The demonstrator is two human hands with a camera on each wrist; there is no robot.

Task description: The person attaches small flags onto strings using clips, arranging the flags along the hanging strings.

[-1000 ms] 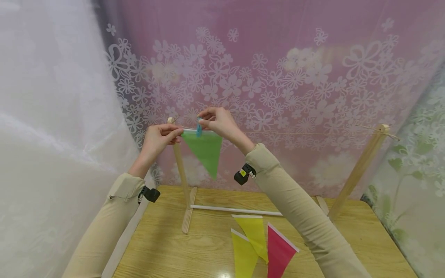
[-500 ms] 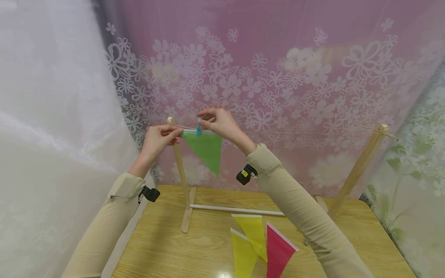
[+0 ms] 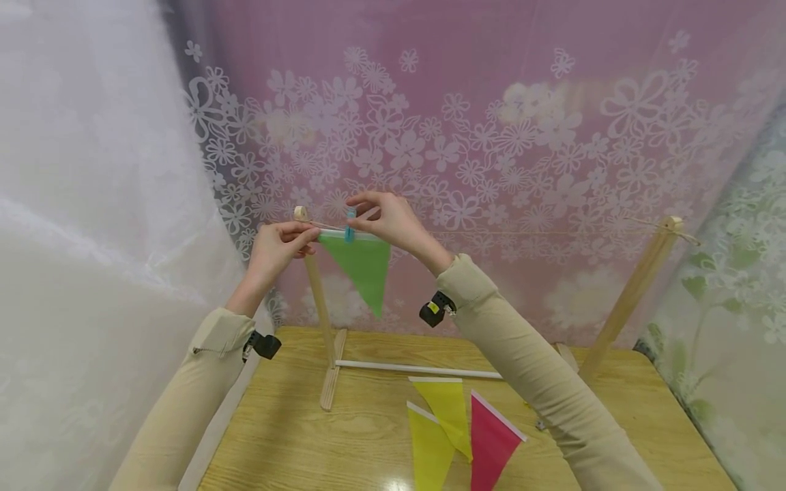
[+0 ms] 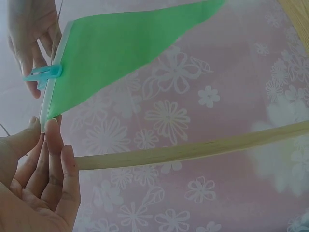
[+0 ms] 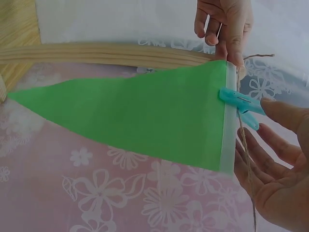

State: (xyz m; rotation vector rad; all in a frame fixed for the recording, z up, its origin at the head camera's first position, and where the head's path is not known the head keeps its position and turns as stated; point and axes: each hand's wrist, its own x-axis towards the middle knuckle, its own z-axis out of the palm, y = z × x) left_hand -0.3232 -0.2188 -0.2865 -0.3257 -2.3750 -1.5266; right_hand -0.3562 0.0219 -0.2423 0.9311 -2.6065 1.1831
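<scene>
A green triangular flag (image 3: 362,262) with a white top band hangs point down along the twine (image 5: 248,166). My left hand (image 3: 279,242) pinches the band's left corner between thumb and fingers. On the band sits a blue clothespin (image 5: 236,100), its jaws over the flag's top edge. My right hand (image 3: 389,218) holds the clothespin's handles between thumb and forefinger, and these handles stand apart in the right wrist view. Whether the twine is inside the clothespin's bite is hard to tell.
Wooden posts, one left (image 3: 316,293) and one right (image 3: 632,300), carry the twine. A white rod (image 3: 417,369) joins them low down. Two yellow flags (image 3: 430,447) and a pink flag (image 3: 491,443) lie on the wooden table (image 3: 295,436). A flowered curtain (image 3: 491,136) hangs behind.
Both hands keep almost the same place. The right thumb and forefinger have spread slightly on the clothespin, and the flag's lower tip has swung a little.
</scene>
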